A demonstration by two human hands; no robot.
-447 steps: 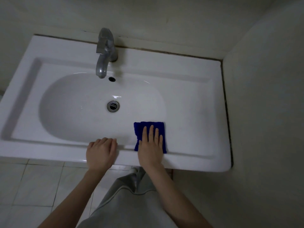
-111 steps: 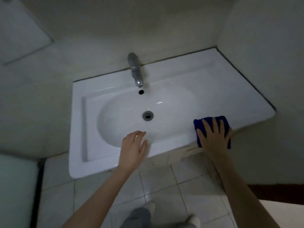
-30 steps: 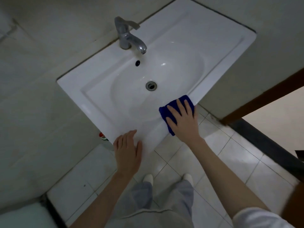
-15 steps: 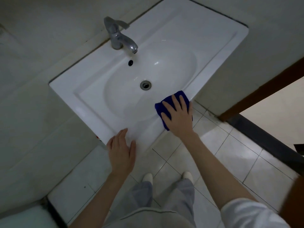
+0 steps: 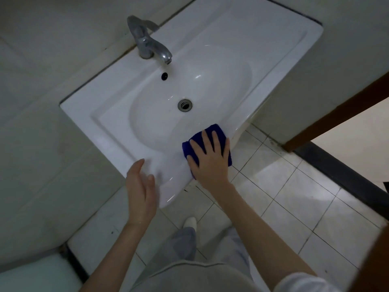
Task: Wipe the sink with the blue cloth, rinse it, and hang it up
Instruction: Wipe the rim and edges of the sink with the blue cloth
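So my right hand [image 5: 210, 161] was flat on top of the folded dark-blue cloth [image 5: 214, 131], fingers [image 5: 205, 142] spread out straight and pressing down, not curled around it at all. The cloth sat on the near rim of the white ceramic sink [image 5: 109, 123], right where the bowl's slope meets the front edge, and its near end hung a bit over the lip. It was on the near-right side of the round metal drain [image 5: 185, 105], a little way off from it.

My left hand [image 5: 140, 192] was over the near-left corner of the sink with the fingers loose and mostly straight, holding nothing. Honestly couldn't tell if it was touching the rim or just above it, it was a bit blurry.

The chrome lever tap [image 5: 147, 45] stood at the far side, spout pointing into the bowl, with the small dark overflow hole [image 5: 164, 76] just under it. Below the sink was the pale tiled floor [image 5: 294, 197], plus my grey trousers [image 5: 189, 275] and one white shoe [image 5: 190, 223]. A brown wooden door frame [image 5: 336, 106] ran along on the right.
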